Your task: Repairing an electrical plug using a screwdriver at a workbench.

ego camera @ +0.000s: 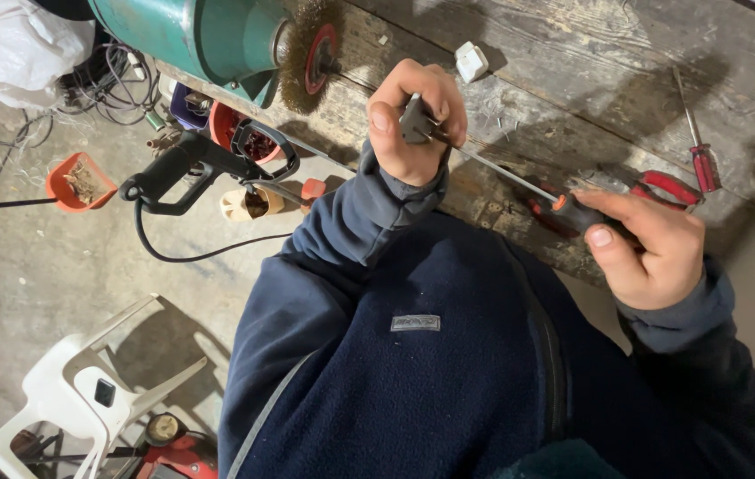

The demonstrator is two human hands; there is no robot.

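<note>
Here, well out past the left hand's outer side, a white plastic chair point(85, 390) stands on the concrete floor point(23, 266), with bare floor between it and a black power tool handle point(187, 168) and its cord. Just beyond the left hand, a wire brush wheel point(309, 53) on a green bench grinder point(209, 35) overhangs the near edge of the wooden workbench point(573, 62). The left hand point(413, 120) is clenched around a small grey part point(415, 120), pinched between thumb and fingers. The thin shaft of a screwdriver point(519, 182) runs from that part down to the right hand point(648, 248), which grips its black and orange handle. Red-handled pliers point(661, 188) lie just beyond the right hand's fingers, touching or nearly so. A small white block point(471, 62) and a red-handled screwdriver point(701, 151) lie farther up the bench, apart from both hands, with open boards around them.
</note>
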